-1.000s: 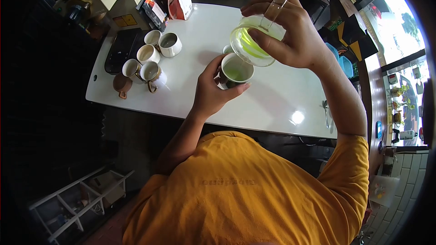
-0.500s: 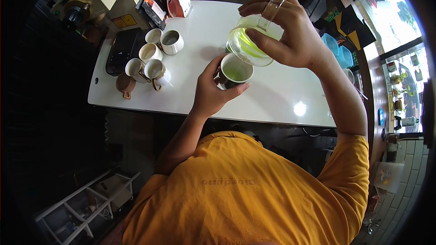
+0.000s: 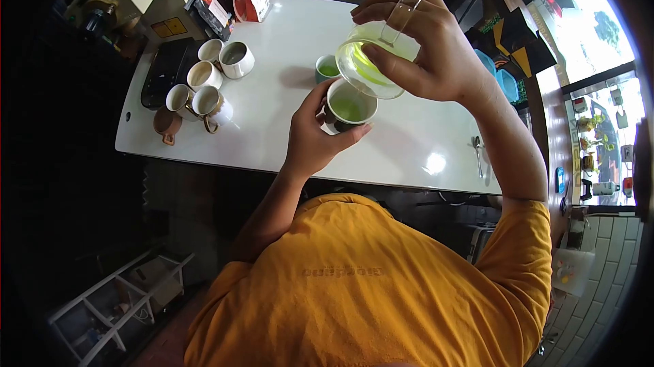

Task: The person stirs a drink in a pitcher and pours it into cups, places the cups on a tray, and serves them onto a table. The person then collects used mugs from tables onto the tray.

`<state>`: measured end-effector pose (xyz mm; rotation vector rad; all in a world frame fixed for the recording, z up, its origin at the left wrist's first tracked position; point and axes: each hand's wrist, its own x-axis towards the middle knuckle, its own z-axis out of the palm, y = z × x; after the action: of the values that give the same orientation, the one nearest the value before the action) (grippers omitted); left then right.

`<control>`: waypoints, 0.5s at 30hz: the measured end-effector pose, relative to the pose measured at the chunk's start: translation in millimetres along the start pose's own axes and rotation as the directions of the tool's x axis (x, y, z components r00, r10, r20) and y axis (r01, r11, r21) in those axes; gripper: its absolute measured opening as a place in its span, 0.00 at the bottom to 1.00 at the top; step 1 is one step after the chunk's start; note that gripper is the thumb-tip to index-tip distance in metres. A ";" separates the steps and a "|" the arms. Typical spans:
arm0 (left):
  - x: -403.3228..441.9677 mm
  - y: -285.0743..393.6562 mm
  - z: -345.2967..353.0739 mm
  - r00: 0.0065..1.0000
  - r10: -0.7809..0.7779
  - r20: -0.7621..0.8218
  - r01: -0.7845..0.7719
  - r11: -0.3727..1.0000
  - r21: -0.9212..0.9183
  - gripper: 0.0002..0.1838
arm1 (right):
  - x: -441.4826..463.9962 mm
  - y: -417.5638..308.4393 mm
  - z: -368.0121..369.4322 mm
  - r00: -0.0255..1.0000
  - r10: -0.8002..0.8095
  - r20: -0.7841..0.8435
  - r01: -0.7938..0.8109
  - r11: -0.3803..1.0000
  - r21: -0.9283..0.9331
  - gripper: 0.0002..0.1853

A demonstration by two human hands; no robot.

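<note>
Pale-rimmed cup (image 3: 351, 103), green liquid inside, sits in the curled fingers and thumb of the left hand (image 3: 316, 134), over the middle of the white table (image 3: 402, 159); whether its base touches down, I cannot tell; a clear glass pitcher (image 3: 364, 74), yellow-green inside, hangs tipped at its upper right, gripped by the right hand (image 3: 439, 57) with the thumb across its body; from where I stand its lip overlaps the cup's rim, so a small drift of either wrist could send liquid down the outside and over the left fingers; too steep a tilt might splash or overfill; smooth glass could slide under that thumb; a teal cup (image 3: 327, 69), also holding green liquid, stands just behind, and a forward nudge could knock it; the spoon (image 3: 478, 156) lies near the right forearm, where a dropped elbow might catch it; white mugs (image 3: 237, 64) stand well apart, leftward, at little risk.
</note>
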<state>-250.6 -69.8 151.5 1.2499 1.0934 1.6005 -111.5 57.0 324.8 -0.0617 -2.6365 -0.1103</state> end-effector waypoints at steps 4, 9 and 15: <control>2.8 -1.5 15.4 0.999 0.010 -0.032 -0.010 1.000 0.008 0.35 | -4.8 4.8 -7.1 1.000 -0.026 -0.004 0.026 1.000 0.004 0.13; 2.6 -3.0 31.6 0.996 0.036 -0.087 -0.032 0.998 0.055 0.35 | -12.7 12.8 -11.9 0.999 -0.046 -0.009 0.047 0.998 0.029 0.13; 2.3 -0.8 42.2 0.992 0.028 -0.124 -0.016 0.995 0.098 0.35 | -17.6 20.3 -16.3 0.992 -0.124 0.008 0.124 0.991 0.051 0.14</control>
<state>-209.6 -61.2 157.0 1.2415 1.2526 1.6789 -87.1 75.3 332.0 0.1191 -2.6520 -0.0861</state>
